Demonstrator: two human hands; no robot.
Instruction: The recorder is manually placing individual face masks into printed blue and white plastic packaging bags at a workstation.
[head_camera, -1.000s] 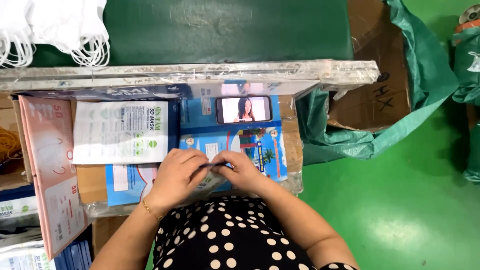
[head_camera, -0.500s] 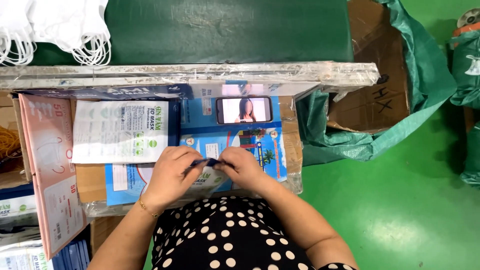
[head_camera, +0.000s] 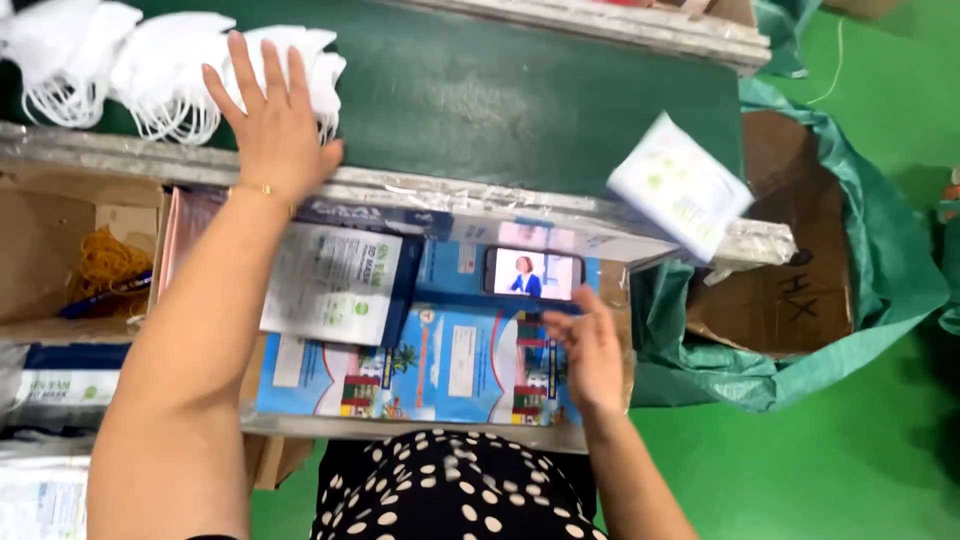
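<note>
Two hands are at work over a cluttered packing station. The left hand (head_camera: 270, 120) is stretched far forward with its fingers spread wide, the palm lying on a heap of white fabric face masks with thin ear loops (head_camera: 150, 70) that sits on the dark green tabletop (head_camera: 520, 100); it closes on nothing. The right hand (head_camera: 590, 360) hangs lower and nearer the body, fingers loosely parted and empty, over a flat blue printed cardboard sheet (head_camera: 440, 370). Just ahead of the right hand's fingertips lies a black smartphone with a lit screen (head_camera: 535, 273). Beyond and to the right of that hand, well apart from it, a small white sealed packet with green print (head_camera: 680, 185) shows tilted and blurred above the tabletop's edge; whether it touches anything cannot be told. Under the left forearm lies a white-and-green printed paper packet (head_camera: 335, 285). Left of that forearm, an open brown cardboard box (head_camera: 45, 230) holds a bunch of yellow rubber bands (head_camera: 105, 262). To the right of the right hand, a brown carton wrapped in a green plastic sack (head_camera: 800, 300) stands on the green floor (head_camera: 850, 470).
</note>
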